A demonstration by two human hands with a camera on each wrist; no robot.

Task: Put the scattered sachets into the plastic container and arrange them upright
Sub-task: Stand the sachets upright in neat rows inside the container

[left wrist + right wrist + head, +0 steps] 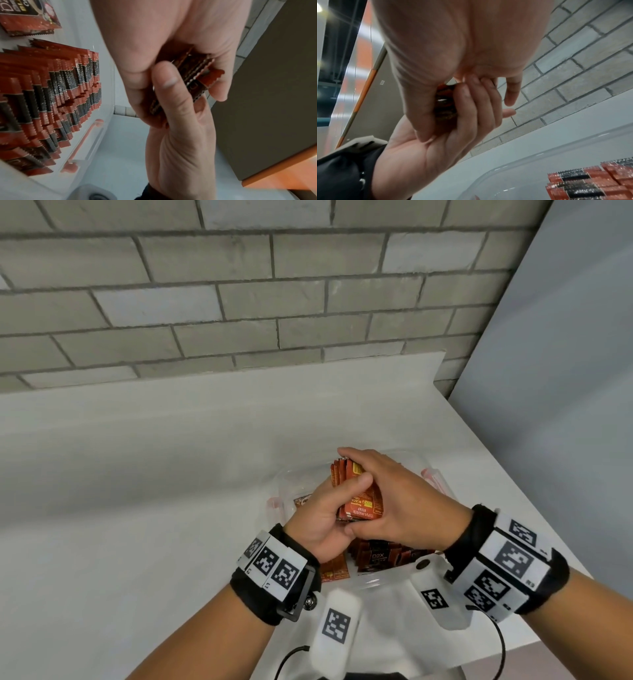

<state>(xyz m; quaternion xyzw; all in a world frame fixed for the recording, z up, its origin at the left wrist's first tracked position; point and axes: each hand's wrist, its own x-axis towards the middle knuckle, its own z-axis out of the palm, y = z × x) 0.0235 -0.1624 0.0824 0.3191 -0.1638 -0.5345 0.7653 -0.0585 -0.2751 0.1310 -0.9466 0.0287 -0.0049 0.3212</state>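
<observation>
Both hands hold one stack of red sachets (359,501) above the clear plastic container (435,478). My left hand (323,513) grips the stack from the left, thumb across its face. My right hand (397,498) wraps over the top and right side. In the left wrist view the stack (197,73) shows its serrated ends between the two palms. The right wrist view shows only a dark sliver of the stack (445,106). Rows of sachets (51,94) stand upright in the container, also seen from the head (376,558) and right wrist (590,180).
The container sits on a white counter (137,474) against a grey brick wall (239,302). A grey panel (565,371) bounds the right side, where the counter's edge runs close. Flat sachets (25,14) lie in the container's left part. A red lid clip (82,142) sits on the rim.
</observation>
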